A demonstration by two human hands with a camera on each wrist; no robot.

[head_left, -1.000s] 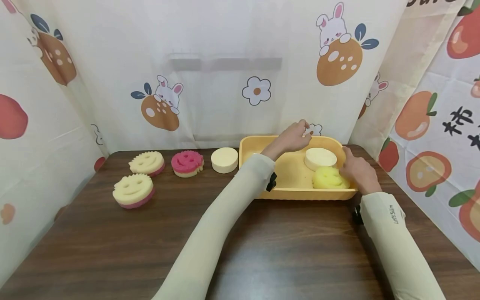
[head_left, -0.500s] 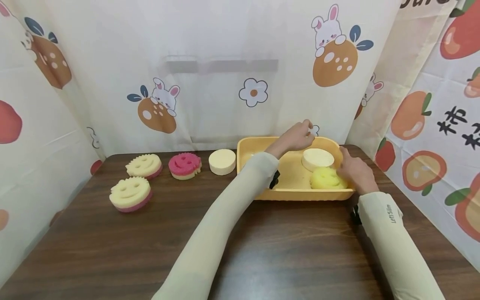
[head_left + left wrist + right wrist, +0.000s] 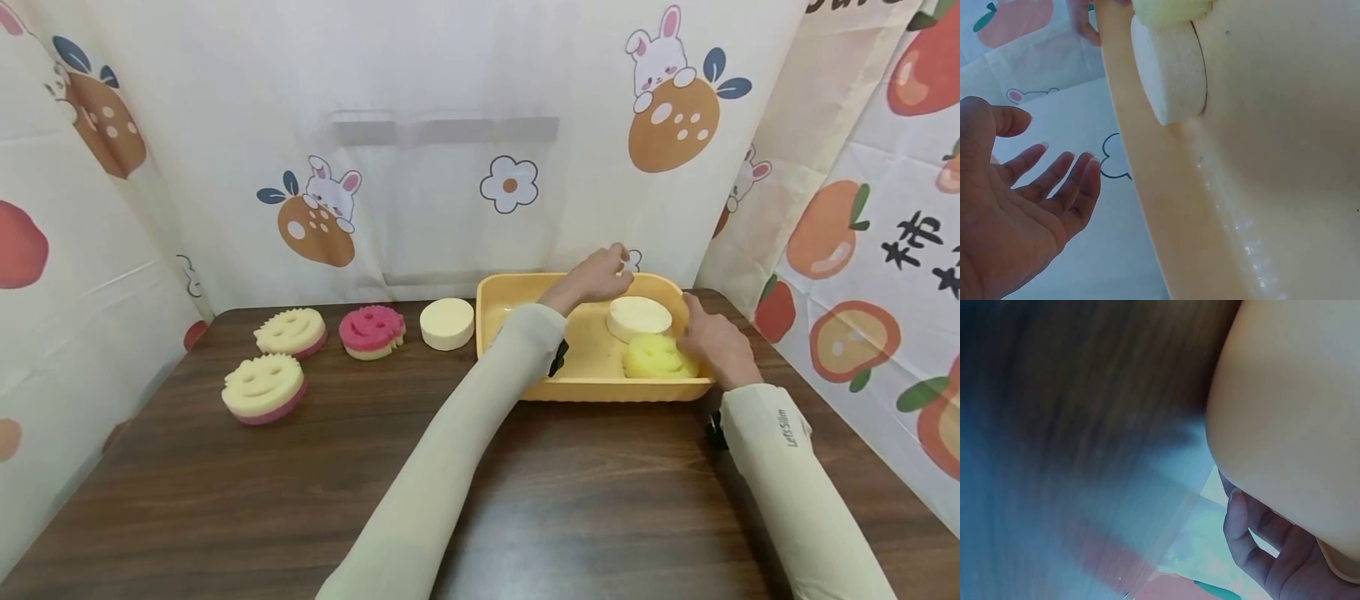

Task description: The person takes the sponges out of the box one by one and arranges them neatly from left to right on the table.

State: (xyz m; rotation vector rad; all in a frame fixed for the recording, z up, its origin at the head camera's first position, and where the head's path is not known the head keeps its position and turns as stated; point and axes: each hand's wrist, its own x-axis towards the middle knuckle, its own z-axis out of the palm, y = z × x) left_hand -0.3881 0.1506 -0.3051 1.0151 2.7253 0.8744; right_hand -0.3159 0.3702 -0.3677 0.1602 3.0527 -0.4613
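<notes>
Left hand hung near the back rim of the yellow tray, fingers apart, loosely bent. Right hand gripped its right end. Tray sat on desk, holding yellow sponge and cream disc.

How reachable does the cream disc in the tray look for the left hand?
Likely yes: the left hand is empty near the tray, and the top of the cream disc looks mostly uncovered.
</notes>
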